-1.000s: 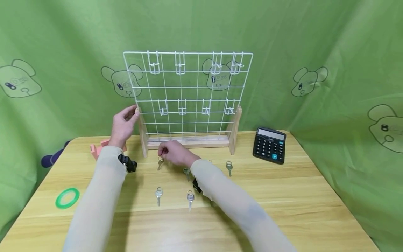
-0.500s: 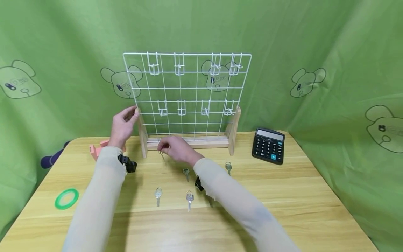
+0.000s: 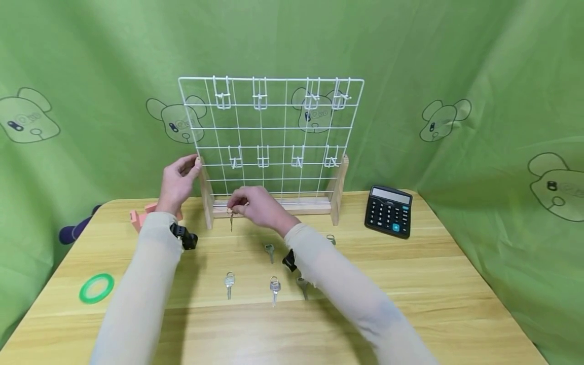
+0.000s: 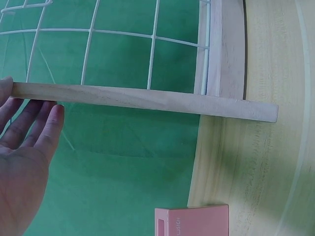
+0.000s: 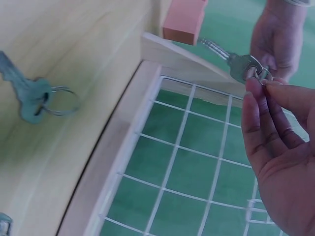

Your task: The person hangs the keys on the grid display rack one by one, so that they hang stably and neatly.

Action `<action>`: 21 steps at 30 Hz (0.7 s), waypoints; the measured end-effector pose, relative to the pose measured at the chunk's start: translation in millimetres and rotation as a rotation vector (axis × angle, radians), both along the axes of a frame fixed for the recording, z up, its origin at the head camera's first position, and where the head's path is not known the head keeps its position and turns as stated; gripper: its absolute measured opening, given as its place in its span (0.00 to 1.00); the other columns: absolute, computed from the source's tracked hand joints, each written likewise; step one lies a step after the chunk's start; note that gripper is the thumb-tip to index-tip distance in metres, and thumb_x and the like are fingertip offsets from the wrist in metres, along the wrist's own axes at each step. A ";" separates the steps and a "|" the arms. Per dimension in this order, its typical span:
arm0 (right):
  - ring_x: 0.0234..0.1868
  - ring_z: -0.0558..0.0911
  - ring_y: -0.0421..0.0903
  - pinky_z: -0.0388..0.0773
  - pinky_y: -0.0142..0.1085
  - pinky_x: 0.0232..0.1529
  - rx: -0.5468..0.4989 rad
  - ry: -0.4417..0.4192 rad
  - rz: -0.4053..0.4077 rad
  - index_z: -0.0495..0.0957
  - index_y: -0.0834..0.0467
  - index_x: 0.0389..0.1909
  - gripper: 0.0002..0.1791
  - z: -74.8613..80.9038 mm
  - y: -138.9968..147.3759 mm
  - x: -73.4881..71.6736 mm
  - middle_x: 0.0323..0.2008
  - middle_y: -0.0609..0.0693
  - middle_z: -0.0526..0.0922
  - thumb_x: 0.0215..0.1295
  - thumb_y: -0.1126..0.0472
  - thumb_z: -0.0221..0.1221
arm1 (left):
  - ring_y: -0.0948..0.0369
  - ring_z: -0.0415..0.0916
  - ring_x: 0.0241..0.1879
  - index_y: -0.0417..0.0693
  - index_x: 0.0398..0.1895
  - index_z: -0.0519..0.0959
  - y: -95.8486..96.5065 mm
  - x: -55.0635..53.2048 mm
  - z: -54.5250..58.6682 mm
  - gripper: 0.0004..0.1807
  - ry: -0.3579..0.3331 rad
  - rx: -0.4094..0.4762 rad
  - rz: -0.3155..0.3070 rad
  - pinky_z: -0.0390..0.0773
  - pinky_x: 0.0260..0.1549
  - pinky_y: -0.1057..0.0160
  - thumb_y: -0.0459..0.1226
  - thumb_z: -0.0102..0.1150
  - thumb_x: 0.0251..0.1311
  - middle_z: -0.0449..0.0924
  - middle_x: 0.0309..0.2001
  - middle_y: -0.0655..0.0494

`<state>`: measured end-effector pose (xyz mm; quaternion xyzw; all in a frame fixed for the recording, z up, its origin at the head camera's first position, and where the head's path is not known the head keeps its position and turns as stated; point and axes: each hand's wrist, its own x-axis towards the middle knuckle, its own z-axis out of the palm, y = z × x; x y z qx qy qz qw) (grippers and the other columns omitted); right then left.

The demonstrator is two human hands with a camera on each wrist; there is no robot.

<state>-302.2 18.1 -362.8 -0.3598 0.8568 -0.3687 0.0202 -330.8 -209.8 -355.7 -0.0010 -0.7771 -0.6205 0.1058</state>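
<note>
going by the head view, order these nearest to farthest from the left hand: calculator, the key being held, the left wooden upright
1. Left wooden upright: in contact with the left hand, at its fingertips.
2. Held key: to the right and lower, pinched in the right hand.
3. Calculator: far over on the right side.

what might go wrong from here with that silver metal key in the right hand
The right hand pinches the silver metal key by one end, so it may slip.

The left hand grips just one pale wooden upright, so a bump could shift the white wire grid.

The beige right sleeve partly hides another silver metal key in the head view and might brush it.
</note>
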 end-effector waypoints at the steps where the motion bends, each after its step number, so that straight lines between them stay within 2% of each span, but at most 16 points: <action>1: 0.38 0.79 0.39 0.79 0.25 0.41 -0.010 0.009 0.000 0.84 0.60 0.42 0.07 2.6 0.3 0.5 0.37 0.47 0.83 0.65 0.69 0.62 | 0.56 0.68 0.63 0.47 0.69 0.68 0.2 0.2 0.4 0.26 0.001 -0.001 -0.001 0.70 0.62 0.63 0.41 0.55 0.70 0.70 0.66 0.48; 5: 0.38 0.80 0.39 0.79 0.25 0.40 -0.038 0.042 -0.006 0.85 0.59 0.41 0.07 13.3 0.9 3.1 0.37 0.46 0.84 0.65 0.70 0.62 | 0.55 0.67 0.64 0.47 0.69 0.68 -0.1 1.0 1.0 0.26 0.006 0.003 -0.001 0.69 0.63 0.62 0.41 0.56 0.70 0.69 0.67 0.48; 21: 0.39 0.80 0.40 0.79 0.24 0.42 -0.079 0.057 -0.067 0.83 0.61 0.43 0.08 64.0 7.5 8.7 0.39 0.49 0.84 0.65 0.69 0.62 | 0.55 0.67 0.64 0.46 0.69 0.67 0.9 2.0 0.9 0.26 0.006 -0.007 -0.004 0.69 0.63 0.63 0.40 0.55 0.70 0.68 0.67 0.47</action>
